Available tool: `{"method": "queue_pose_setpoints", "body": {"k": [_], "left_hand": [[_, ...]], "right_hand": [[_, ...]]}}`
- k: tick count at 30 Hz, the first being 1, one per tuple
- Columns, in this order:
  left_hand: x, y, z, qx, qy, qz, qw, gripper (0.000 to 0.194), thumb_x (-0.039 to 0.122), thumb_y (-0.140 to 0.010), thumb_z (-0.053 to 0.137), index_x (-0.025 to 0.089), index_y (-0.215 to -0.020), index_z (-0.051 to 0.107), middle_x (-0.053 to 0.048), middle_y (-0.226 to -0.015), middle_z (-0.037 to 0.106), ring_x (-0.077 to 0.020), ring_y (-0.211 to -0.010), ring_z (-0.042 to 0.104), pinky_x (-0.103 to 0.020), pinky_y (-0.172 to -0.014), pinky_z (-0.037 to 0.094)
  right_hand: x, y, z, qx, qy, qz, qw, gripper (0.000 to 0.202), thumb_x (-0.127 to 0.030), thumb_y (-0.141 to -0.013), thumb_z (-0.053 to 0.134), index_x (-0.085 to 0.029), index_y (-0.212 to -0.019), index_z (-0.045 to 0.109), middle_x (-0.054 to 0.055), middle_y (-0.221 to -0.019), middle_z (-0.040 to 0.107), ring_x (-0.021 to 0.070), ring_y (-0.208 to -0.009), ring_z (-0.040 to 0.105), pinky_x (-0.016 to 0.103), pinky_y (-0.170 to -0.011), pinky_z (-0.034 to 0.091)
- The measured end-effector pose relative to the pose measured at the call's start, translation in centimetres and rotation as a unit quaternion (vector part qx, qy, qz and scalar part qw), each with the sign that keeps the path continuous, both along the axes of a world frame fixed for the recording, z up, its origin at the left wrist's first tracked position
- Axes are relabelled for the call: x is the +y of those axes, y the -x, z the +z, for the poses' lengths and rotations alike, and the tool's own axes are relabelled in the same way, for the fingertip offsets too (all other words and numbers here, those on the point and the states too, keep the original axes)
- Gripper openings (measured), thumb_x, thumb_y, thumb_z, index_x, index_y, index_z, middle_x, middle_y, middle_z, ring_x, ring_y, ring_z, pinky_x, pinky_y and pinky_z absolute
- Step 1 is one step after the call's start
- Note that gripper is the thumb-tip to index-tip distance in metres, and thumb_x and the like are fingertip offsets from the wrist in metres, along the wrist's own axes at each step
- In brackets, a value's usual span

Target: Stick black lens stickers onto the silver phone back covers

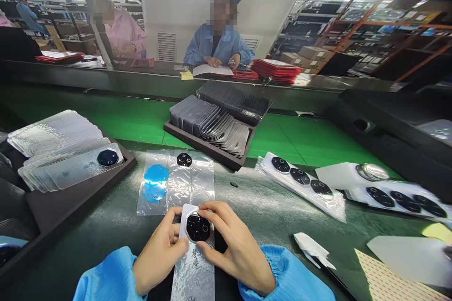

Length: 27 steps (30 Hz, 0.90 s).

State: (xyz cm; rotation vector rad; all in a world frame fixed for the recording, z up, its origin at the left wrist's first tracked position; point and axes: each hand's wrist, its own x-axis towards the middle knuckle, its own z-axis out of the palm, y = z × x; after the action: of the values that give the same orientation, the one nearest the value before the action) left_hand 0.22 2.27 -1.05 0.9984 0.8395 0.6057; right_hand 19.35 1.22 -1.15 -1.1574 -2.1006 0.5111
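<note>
Between my two hands is a silvery phone back cover (193, 273) with a black octagonal camera lens plate (197, 227) at its top end. My left hand (160, 247) grips the cover's left edge, thumb on the front. At the right, the fingers and thumb of my right hand (235, 249) pinch the lens plate's rim. Just beyond lies a clear plastic sheet (201, 183) carrying one black lens plate (184, 159) and round blue film pieces (155, 183).
At left, a dark tray (88, 188) holds many silvery covers (52, 136). A foam tray (201, 148) of dark covers stands on the green belt (293, 136). Bagged lens plates (300, 178), a metal-capped white bottle (339, 174) and a paper-wrapped tool (314, 249) lie right. A co-worker (219, 42) sits opposite.
</note>
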Motion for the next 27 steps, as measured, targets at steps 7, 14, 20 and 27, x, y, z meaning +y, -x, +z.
{"method": "queue_pose_setpoints", "body": {"k": [7, 14, 20, 27], "left_hand": [[0.07, 0.09, -0.40, -0.002, 0.001, 0.001, 1.000, 0.044, 0.017, -0.088, 0.051, 0.019, -0.128, 0.032, 0.000, -0.082, 0.063, -0.0114, -0.063, 0.055, -0.026, -0.059, 0.035], [0.00, 0.16, -0.20, 0.004, 0.000, -0.008, 1.000, 0.044, 0.022, -0.089, 0.053, 0.020, -0.128, 0.033, -0.002, -0.086, 0.064, -0.0113, -0.064, 0.054, -0.026, -0.060, 0.036], [-0.10, 0.19, 0.04, 0.021, -0.011, -0.019, 1.000, 0.043, 0.019, -0.090, 0.048, 0.022, -0.129, 0.031, -0.001, -0.090, 0.063, -0.0122, -0.068, 0.054, -0.026, -0.063, 0.037], [-0.56, 0.59, 0.29, 0.177, -0.125, -0.053, 0.975, 0.037, 0.016, -0.092, 0.039, 0.027, -0.127, 0.033, -0.002, -0.113, 0.060, -0.0186, -0.099, 0.057, -0.032, -0.087, 0.039]], "right_hand": [[-0.05, -0.13, -0.11, 0.001, 0.009, 0.004, 1.000, 0.044, -0.015, -0.078, 0.065, -0.019, -0.119, 0.048, 0.012, -0.115, 0.054, 0.0266, -0.103, 0.052, 0.042, -0.083, 0.051], [0.07, -0.49, -0.08, -0.009, 0.013, 0.013, 1.000, 0.045, -0.016, -0.079, 0.067, -0.019, -0.121, 0.049, 0.012, -0.116, 0.053, 0.0268, -0.104, 0.052, 0.042, -0.082, 0.051], [0.08, -0.69, -0.05, -0.023, -0.001, 0.013, 1.000, 0.043, -0.022, -0.082, 0.070, -0.019, -0.120, 0.051, 0.013, -0.117, 0.054, 0.0268, -0.104, 0.055, 0.042, -0.083, 0.052], [0.01, -0.55, -0.64, -0.031, -0.017, 0.005, 0.999, 0.045, -0.026, -0.080, 0.073, -0.018, -0.118, 0.052, 0.014, -0.119, 0.055, 0.0269, -0.104, 0.058, 0.040, -0.082, 0.054]]}}
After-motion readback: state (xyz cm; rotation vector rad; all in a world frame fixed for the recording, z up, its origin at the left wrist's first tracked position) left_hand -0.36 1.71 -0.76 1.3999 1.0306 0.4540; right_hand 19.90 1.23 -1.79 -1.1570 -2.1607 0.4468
